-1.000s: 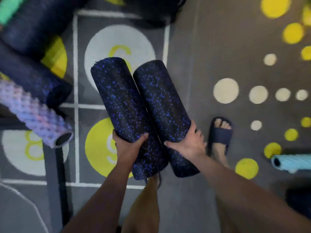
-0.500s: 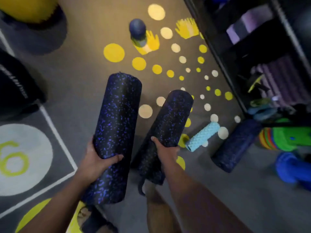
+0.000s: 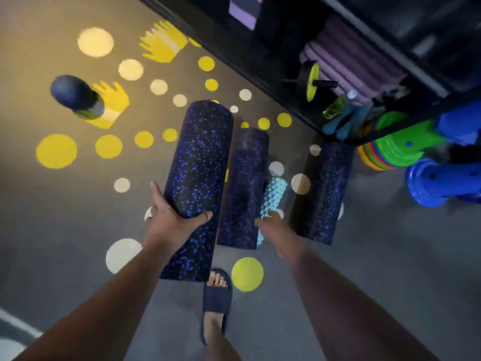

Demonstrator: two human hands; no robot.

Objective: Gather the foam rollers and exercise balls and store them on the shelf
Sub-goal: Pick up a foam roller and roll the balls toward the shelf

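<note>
1. Three dark speckled rollers in my feed right now, plus a smaller teal one, all down on or near the floor [image 3: 377, 282] in front of the shelf [image 3: 260, 82].
2. Left hand [image 3: 174, 225] is clamped on the nearest roller [image 3: 200, 178]: thumb across the front, fingers wrapped round the left side, gripping it in its lower half. It points away from me, tilted a bit right.
3. Right hand [image 3: 277, 234] is well apart from the left, sitting at the near end of the teal roller [image 3: 274, 198] and right beside the middle roller [image 3: 243, 188]. It's blurry, so I can't tell if it grips either one or just hangs over them.
4. Teal roller is wedged just right of the middle roller.
5. Third roller [image 3: 324, 194] lies on the floor further right, its far end by the shelf corner, nobody touching it.
6. Dark ball [image 3: 74, 96] sits way off to the left on a yellow hand print, far from both hands.
7. Purple mats [image 3: 351, 61] are stacked in the shelf, and my guy's slipper [image 3: 217, 295] is planted just below the held roller.
</note>
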